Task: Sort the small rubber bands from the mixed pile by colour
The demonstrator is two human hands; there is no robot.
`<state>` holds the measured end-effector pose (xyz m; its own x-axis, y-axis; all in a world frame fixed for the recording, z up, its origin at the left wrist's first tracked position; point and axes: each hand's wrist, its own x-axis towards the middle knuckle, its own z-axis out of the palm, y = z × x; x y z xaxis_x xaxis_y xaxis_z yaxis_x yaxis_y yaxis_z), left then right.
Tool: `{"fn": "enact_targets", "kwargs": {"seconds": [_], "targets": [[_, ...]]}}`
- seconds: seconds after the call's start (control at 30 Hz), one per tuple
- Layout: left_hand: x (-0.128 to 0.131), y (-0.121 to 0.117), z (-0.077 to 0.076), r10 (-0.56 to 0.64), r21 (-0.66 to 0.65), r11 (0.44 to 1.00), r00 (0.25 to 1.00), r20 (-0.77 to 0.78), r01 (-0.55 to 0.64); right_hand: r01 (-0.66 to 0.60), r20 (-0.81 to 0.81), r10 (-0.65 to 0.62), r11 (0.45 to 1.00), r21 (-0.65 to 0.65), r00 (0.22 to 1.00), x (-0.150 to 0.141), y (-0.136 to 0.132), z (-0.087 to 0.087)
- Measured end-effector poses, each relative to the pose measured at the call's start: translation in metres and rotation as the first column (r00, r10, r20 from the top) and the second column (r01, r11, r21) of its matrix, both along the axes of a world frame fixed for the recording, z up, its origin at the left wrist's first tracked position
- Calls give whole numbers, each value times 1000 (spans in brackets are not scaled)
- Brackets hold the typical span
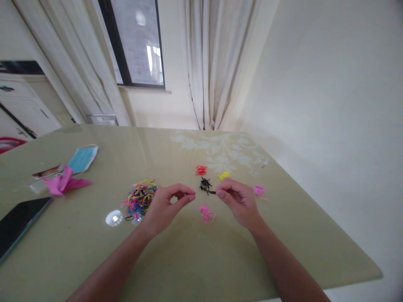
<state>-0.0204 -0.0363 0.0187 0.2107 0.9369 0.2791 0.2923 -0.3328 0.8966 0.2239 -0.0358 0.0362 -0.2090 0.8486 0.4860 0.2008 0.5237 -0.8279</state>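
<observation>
My right hand (241, 203) pinches a small black rubber band (212, 192) between thumb and forefinger, at the edge of a little black pile of bands (205, 184). Across from it, my left hand (166, 205) has thumb and fingertips pressed together; anything between them is too small to make out. Under and beside the left wrist lies a heap of mixed coloured rubber bands (140, 197), partly hidden by that hand. Small single-colour piles lie around: red bands (201, 170), yellow bands (224, 175) and pink bands (207, 214).
A curled pink strip (259, 191) lies right of my right hand. On the left of the glossy table (94, 260) are a phone (22, 222), a pink folded paper bird (65, 182) and a blue face mask (83, 158). A wall borders the right side.
</observation>
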Motion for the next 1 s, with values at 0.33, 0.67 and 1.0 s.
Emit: {"fn": "enact_targets", "kwargs": {"seconds": [0.33,0.67,1.0], "targets": [[-38,19,9,277,167,961,808,-520,-222,-13,-54,15,999,29,998,-2,-2,1],[-56,23,-1,188,58,964,508,-840,-260,-19,-112,24,998,52,993,2,1,-6],[-47,29,-8,167,73,973,455,-875,-217,25,-152,-20,999,31,988,2,4,-7]]}}
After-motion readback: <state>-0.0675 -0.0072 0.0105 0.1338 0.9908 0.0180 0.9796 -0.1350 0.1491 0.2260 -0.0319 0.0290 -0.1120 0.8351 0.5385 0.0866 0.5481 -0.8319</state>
